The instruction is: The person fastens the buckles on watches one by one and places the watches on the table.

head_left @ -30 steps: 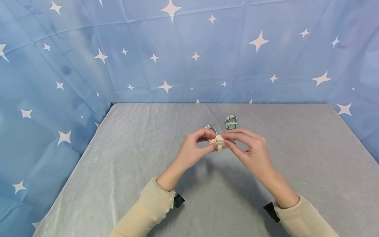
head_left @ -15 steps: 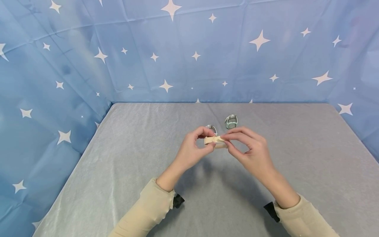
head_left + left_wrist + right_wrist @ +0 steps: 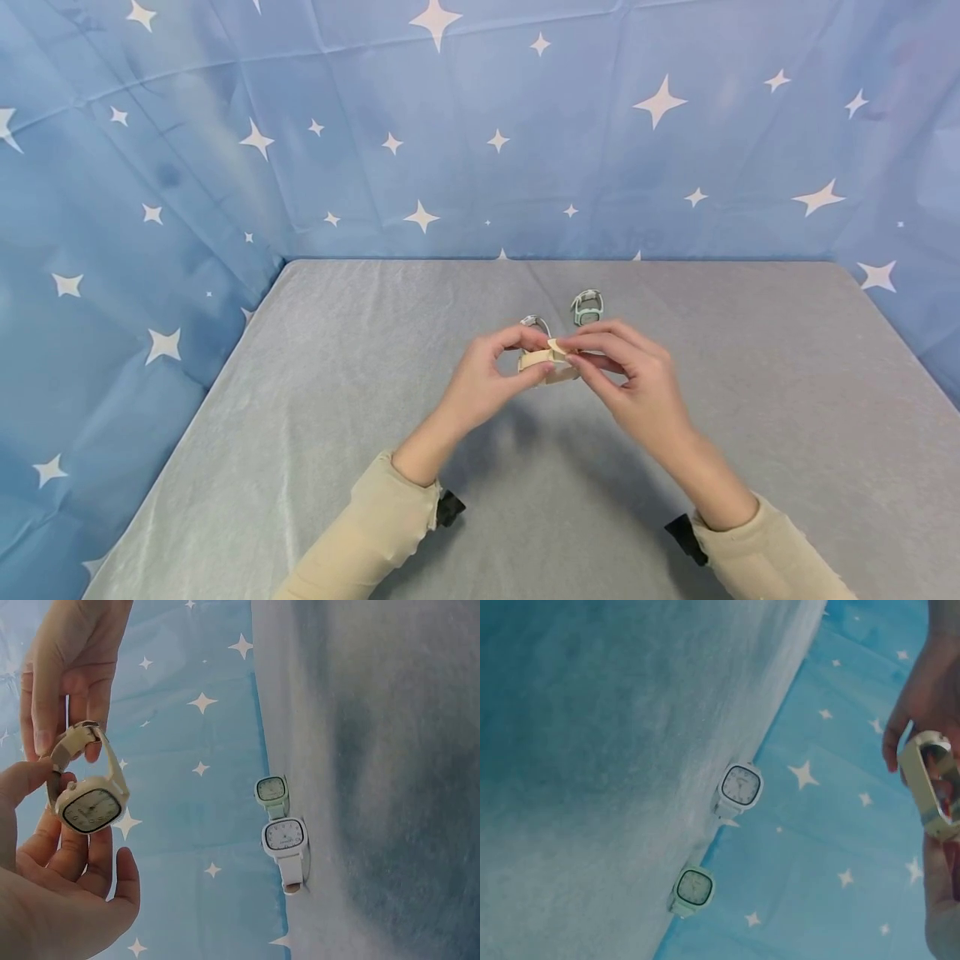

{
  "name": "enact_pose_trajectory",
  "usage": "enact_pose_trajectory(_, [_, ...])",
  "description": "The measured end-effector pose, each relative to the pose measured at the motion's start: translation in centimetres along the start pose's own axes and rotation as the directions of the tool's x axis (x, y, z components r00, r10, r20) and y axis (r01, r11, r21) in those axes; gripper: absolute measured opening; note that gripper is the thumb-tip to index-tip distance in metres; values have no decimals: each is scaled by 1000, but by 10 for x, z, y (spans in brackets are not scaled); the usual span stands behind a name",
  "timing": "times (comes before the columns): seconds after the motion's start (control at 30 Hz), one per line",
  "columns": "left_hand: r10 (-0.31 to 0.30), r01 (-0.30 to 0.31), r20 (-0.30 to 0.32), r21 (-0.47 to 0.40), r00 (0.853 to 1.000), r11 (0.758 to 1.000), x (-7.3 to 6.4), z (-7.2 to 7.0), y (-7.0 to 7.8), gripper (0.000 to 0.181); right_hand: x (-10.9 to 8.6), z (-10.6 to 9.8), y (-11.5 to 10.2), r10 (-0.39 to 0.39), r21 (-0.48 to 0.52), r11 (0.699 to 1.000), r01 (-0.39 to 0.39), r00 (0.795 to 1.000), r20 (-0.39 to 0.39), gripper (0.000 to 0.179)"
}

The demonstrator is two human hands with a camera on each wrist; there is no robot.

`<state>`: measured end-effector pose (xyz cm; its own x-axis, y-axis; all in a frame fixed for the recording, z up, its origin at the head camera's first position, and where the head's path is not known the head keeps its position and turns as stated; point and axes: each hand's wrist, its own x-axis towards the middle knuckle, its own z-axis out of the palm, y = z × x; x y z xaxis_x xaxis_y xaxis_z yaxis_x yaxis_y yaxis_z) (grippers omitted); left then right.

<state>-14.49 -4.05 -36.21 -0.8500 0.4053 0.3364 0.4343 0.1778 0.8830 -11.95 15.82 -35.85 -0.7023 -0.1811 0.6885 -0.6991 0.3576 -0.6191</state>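
A cream wristwatch (image 3: 536,358) is held above the table between both hands, its strap bent into a loop. My left hand (image 3: 491,371) pinches one side of it between thumb and fingers. My right hand (image 3: 633,367) pinches a strap end at the other side; its fingertips hide part of the band. In the left wrist view the squarish watch face (image 3: 91,810) points toward the camera, and a buckle (image 3: 91,726) shows near the right hand's fingers. The right wrist view catches the looped band (image 3: 922,787) from the side.
On the grey cloth-covered table (image 3: 360,350), beyond the hands, lie a white wristwatch (image 3: 285,836), partly hidden by the left hand in the head view, and a mint green wristwatch (image 3: 588,308). A blue star-patterned curtain (image 3: 337,167) borders the table's back and sides.
A strap end at the right fingertips stands raised now, whereas half a second ago the band lay flatter across the fingers. Both hands stay nearly in place.
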Motion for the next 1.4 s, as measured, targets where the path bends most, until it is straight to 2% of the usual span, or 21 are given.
enact_pose_trajectory(0.27, [17,-16,-18,32,1000,999,0,3,1,17,1,1,-1,-37,13,999,37,999,-3,31])
enact_pose_trajectory(0.5, [33,-33,-15,12,999,999,0,3,0,13,1,-1,1,-60,-1,998,60,998,11,28])
enact_pose_trajectory(0.77, [62,-62,1,20,998,998,-1,1,0,15,3,-5,-1,-41,-16,999,43,996,82,21])
enact_pose_trajectory(0.83, [59,-59,5,21,998,998,-1,1,1,16,4,-6,-2,-35,-13,999,36,995,93,22])
enact_pose_trajectory(1.03, [42,-42,6,26,999,999,-1,0,1,16,5,-7,-1,-76,-42,996,81,992,99,32])
enact_pose_trajectory(1.4, [23,-24,6,37,1000,999,-1,-1,1,16,5,-7,0,-96,-112,988,108,989,113,32])
